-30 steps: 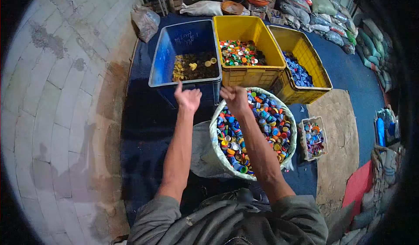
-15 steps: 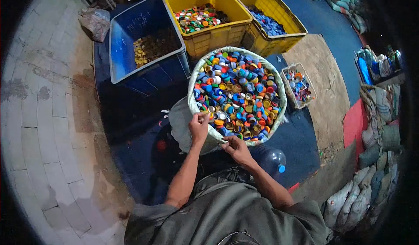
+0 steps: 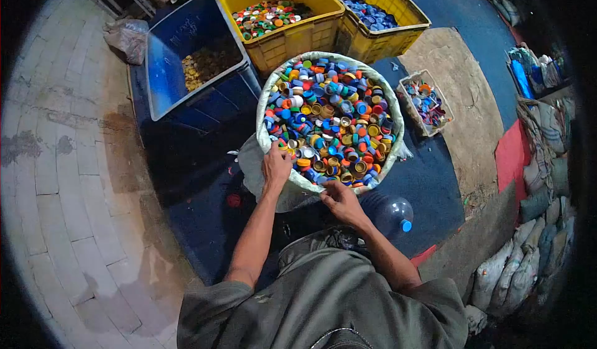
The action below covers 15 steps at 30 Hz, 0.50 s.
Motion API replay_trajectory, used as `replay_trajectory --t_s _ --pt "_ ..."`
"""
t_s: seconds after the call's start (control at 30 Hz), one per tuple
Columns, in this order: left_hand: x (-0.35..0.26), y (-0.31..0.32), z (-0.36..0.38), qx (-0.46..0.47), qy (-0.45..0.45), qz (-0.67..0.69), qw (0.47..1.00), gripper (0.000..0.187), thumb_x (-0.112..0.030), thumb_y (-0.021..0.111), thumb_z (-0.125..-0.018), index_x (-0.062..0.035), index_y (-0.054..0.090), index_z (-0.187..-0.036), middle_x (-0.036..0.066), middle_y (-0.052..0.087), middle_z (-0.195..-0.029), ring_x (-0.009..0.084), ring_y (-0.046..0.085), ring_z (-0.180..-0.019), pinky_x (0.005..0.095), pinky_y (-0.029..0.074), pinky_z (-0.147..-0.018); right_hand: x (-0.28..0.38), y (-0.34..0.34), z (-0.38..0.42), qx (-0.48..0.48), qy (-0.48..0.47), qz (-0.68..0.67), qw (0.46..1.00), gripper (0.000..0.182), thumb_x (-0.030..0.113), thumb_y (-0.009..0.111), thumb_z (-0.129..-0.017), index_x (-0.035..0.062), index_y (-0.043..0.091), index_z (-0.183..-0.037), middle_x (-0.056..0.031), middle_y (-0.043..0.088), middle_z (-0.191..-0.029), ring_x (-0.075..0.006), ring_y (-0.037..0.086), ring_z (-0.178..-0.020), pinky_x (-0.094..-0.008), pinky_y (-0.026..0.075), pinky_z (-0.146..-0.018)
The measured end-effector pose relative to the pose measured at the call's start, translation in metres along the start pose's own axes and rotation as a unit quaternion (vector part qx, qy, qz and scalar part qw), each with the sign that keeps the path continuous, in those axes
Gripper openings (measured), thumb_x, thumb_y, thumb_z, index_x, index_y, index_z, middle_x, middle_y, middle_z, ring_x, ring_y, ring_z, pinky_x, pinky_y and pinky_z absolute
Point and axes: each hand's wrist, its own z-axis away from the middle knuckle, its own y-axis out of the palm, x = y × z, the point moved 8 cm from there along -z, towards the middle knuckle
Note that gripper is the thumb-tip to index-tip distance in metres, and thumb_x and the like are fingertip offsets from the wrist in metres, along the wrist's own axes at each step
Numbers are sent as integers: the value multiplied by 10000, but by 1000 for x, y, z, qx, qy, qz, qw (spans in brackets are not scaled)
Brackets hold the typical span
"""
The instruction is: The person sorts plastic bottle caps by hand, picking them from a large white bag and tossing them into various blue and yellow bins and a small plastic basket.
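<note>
A large round sack [image 3: 396,124] with a rolled, pale green rim stands in front of me, filled with bottle caps [image 3: 336,122] of many colours. At the rim's near left side, my left hand [image 3: 277,167] is closed over the edge, its fingertips beside a few yellow and orange caps. My right hand [image 3: 342,202] pinches the near edge of the rim, thumb and fingers partly hidden by the hand itself. Just right of that hand lies a clear plastic bottle [image 3: 387,214] with a blue cap.
Behind the sack stand a blue bin [image 3: 202,107] and two yellow bins [image 3: 292,45], each holding caps. A small white basket [image 3: 425,75] of mixed pieces sits to the right, beside a cardboard sheet [image 3: 457,100]. Stuffed sacks [image 3: 510,268] line the right side.
The view has shifted, so the sack and bins appear higher and slightly left. My left hand's fingers reach a little further over the rim; my right hand stays at the near edge.
</note>
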Motion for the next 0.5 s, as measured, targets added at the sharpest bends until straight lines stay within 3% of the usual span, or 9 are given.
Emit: replay_trajectory --t_s 0.17,0.3,0.33,0.43,0.5 --pt "-19 6 -2 17 -24 -78 997 487 -216 675 -765 -27 529 -1189 133 692 -886 355 645 -873 459 490 -745 -4 -6 -1 6 2 35 999 391 171 619 -850 -11 522 -1182 -147 656 -937 -212 637 -858 -326 498 -773" --pt "-6 18 -10 -11 -38 -135 990 365 -205 679 -748 -82 605 -1083 126 692 -892 342 641 -890 465 486 -734 7 -15 1 8 0 24 1000 394 174 616 -849 -12 519 -1182 -173 658 -946 -225 642 -850 -338 502 -743" --pt "-6 16 -9 -23 -35 -105 994 284 -189 682 -737 -90 635 -998 131 690 -881 339 647 -852 444 492 -720 8 -18 1 12 9 30 999 386 174 616 -854 -3 522 -1183 -160 650 -963 -218 631 -866 -334 495 -765" --pt "-4 15 -10 -11 -32 -18 999 260 -167 687 -726 -71 640 -964 142 687 -875 334 653 -816 412 496 -705 7 -22 3 15 15 51 998 372 173 618 -860 14 528 -1184 -139 639 -996 -212 614 -896 -328 482 -802" --pt "-4 13 -8 -30 -30 84 996 242 -140 702 -738 -29 632 -941 112 696 -840 231 664 -767 347 499 -682 8 -27 2 -5 -15 76 997 378 173 620 -854 11 530 -1184 -149 647 -993 -227 623 -890 -332 486 -791"
